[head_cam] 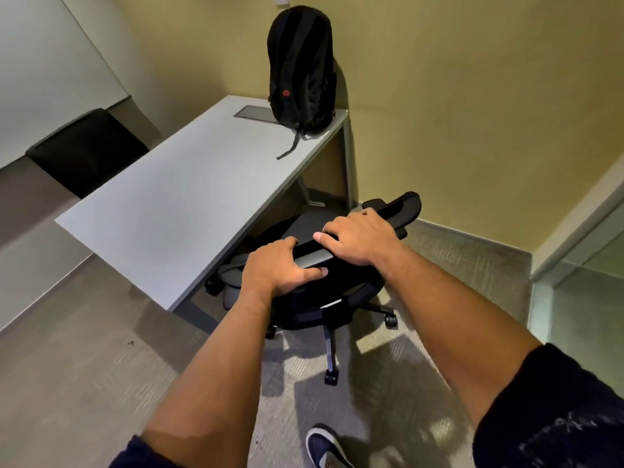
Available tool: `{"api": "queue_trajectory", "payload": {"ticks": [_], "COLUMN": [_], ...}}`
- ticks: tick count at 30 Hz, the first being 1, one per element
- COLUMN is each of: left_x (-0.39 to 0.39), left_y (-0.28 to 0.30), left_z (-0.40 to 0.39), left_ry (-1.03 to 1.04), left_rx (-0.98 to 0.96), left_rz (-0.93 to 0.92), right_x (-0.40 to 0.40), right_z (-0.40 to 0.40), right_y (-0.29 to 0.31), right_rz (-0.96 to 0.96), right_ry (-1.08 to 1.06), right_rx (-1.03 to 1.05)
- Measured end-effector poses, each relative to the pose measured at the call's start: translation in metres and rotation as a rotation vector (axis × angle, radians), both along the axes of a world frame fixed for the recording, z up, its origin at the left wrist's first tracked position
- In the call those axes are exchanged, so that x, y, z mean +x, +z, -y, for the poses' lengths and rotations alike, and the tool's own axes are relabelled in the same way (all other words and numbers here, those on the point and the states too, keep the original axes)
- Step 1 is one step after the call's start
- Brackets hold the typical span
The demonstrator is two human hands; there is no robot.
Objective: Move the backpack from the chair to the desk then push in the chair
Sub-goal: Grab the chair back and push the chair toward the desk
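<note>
A black backpack [301, 70] stands upright at the far end of the white desk [189, 194], leaning on the yellow wall, one strap trailing on the desktop. A black wheeled office chair [401, 206] stands by the desk's right side, its seat partly under the desktop. My left hand [278, 270] and my right hand [358, 238] both grip the top edge of the chair's backrest, left nearer me, right farther along.
A second black chair [84, 150] sits beyond the desk on the left. The yellow wall closes the far side and the right. A glass partition [587, 282] stands at right. My shoe [326, 447] is on the grey carpet behind the chair's wheel base.
</note>
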State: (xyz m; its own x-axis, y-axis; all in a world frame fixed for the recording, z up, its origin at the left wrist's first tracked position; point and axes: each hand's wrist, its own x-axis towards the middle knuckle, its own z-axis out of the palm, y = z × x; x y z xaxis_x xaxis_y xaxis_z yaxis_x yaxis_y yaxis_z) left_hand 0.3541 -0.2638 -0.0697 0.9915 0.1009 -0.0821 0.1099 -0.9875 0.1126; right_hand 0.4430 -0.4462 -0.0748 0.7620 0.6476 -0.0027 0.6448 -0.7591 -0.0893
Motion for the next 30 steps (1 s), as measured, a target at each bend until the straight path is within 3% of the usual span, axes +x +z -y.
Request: {"api": "queue_trajectory", "payload": {"ticks": [15,30], "left_x": [0.147,0.249], "left_y": [0.004,0.01], "left_z": [-0.057,-0.098], "left_ry": [-0.131,-0.034], "left_rx": [0.061,0.057], "left_rz": [-0.002,-0.078], "right_x": [0.136,0.246], "right_z": [-0.053,-0.098], "right_y": [0.019,0.005], "right_rz": [-0.144,-0.128], "right_ry": [-0.083,0.037], "right_rx": [-0.058,-0.037]}}
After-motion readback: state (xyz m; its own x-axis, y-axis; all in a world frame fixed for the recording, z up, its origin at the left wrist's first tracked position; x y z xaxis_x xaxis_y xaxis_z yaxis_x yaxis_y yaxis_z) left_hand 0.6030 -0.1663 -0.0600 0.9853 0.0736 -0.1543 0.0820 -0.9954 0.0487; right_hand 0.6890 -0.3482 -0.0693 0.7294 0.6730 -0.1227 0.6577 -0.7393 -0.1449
